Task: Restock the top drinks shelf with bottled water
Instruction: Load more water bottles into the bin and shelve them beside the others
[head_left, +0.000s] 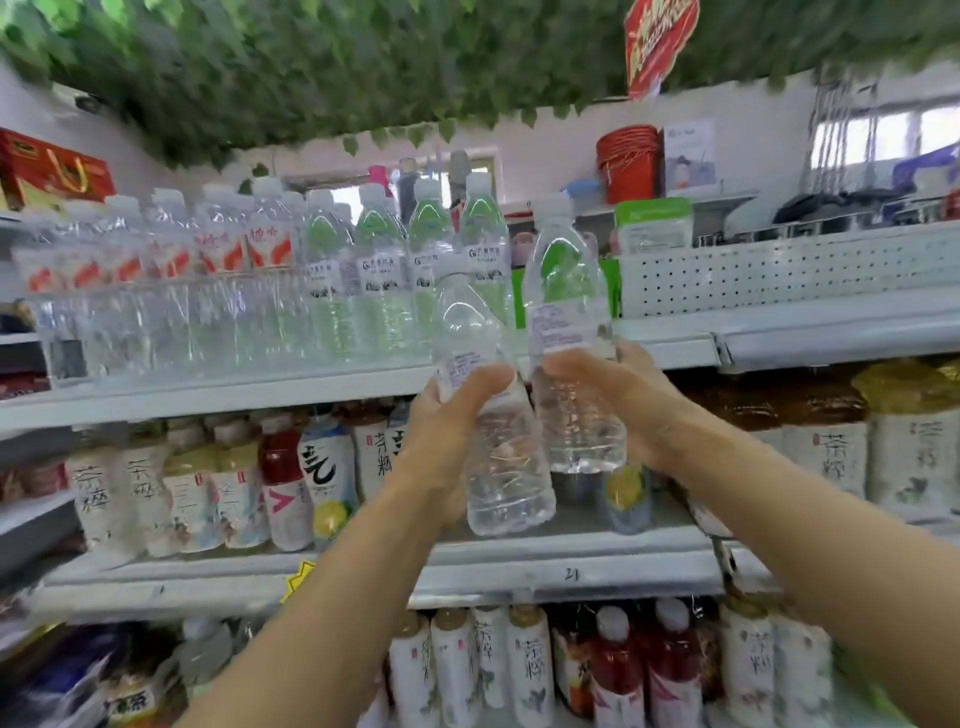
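My left hand (452, 415) grips a clear water bottle (498, 457) round its middle, tilted slightly left. My right hand (618, 395) grips a second clear water bottle (566, 291) with a white cap, held upright and a little higher. Both bottles are raised in front of the right end of the top drinks shelf (208, 395). On that shelf stand rows of water bottles: green-labelled ones (379, 270) near my hands and red-labelled ones (218, 244) further left. The shelf space just right of the green-labelled row is partly hidden behind the held bottles.
Tea and juice bottles (322, 467) fill the shelf below, and more (530, 665) fill the one under that. A perforated grey shelf back (779, 270) stands to the right, with a red bucket (628, 161) above. Green leaves (363, 62) hang overhead.
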